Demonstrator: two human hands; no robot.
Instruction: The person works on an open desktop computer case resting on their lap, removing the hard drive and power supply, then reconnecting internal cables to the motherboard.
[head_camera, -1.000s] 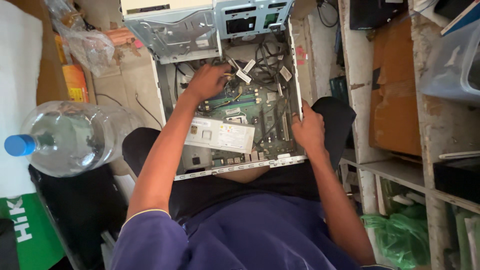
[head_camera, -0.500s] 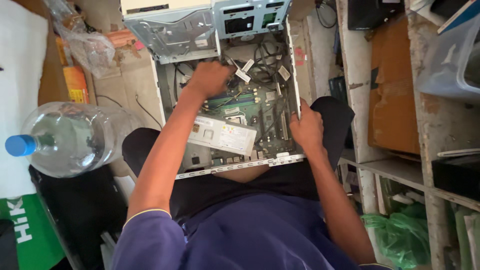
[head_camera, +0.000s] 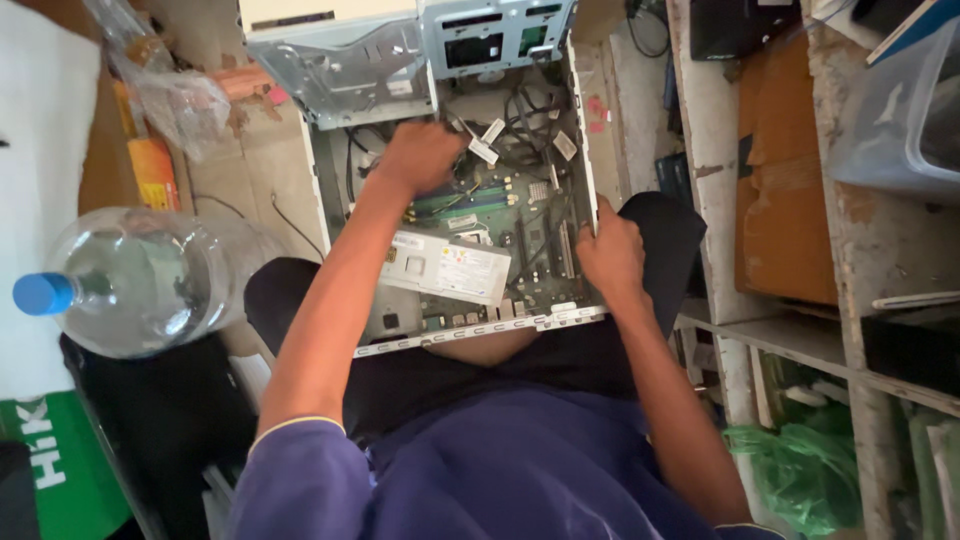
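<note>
An open computer case (head_camera: 330, 190) lies across the person's lap in the middle of the frame, its green board (head_camera: 490, 215) facing up; the left hand (head_camera: 420, 158) reaches into the upper middle of the case, curled into a fist among the black cables (head_camera: 525, 115), closed on something there, though what it holds is hidden under the knuckles; the right hand (head_camera: 610, 255) clamps the case's right wall at centre right, fingers over the edge, steadying it.

A white labelled card (head_camera: 445, 265) lies over the lower part of the board, just under the left forearm; a big clear bottle (head_camera: 150, 280) with a blue cap rests at the left of the frame, near the person's knee; rough shelves (head_camera: 790, 330) stand at the right.

The risks, as I judge them: a hard pull with the left fist could strain a cable or connector; the forearm could knock the card; the case, balanced on the lap, could tip if the right hand slackens; the sheet-metal edge under those fingers could cut.
</note>
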